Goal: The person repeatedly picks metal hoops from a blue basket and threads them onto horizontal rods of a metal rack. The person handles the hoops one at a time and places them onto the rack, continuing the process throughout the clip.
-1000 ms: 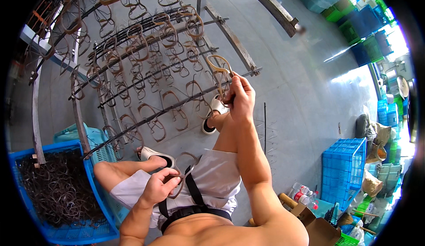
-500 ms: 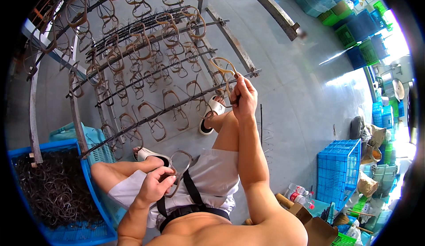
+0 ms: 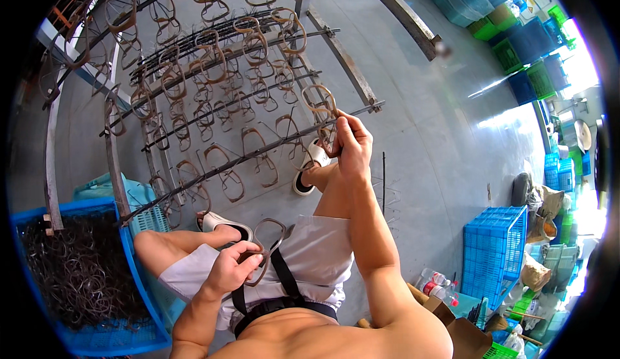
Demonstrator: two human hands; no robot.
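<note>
My left hand point(image 3: 234, 266) is closed on a brown eyeglass frame point(image 3: 274, 228) over my lap; the fingers pinch it near its middle. My right hand point(image 3: 352, 144) reaches out to the right end of the nearest rod point(image 3: 245, 157) of a metal rack, closed on another brown eyeglass frame point(image 3: 316, 94). One loop of that frame shows above the rod, and the other is partly hidden behind my fingers. Along the same rod hang several similar frames point(image 3: 261, 157), to the left of my right hand. Whether the held frame touches the rod is hard to tell.
More rods with hanging frames point(image 3: 253, 44) fill the rack behind. A blue crate point(image 3: 155, 307) of dark curved pieces stands at my left. At the right are a blue basket point(image 3: 494, 249), plastic bottles point(image 3: 434, 285) and a cardboard box point(image 3: 468, 339). A metal beam point(image 3: 400, 17) lies farther off.
My right hand has lowered slightly, bringing its frame down and left against or close beside the rod's end. My left hand keeps its frame, barely shifted.
</note>
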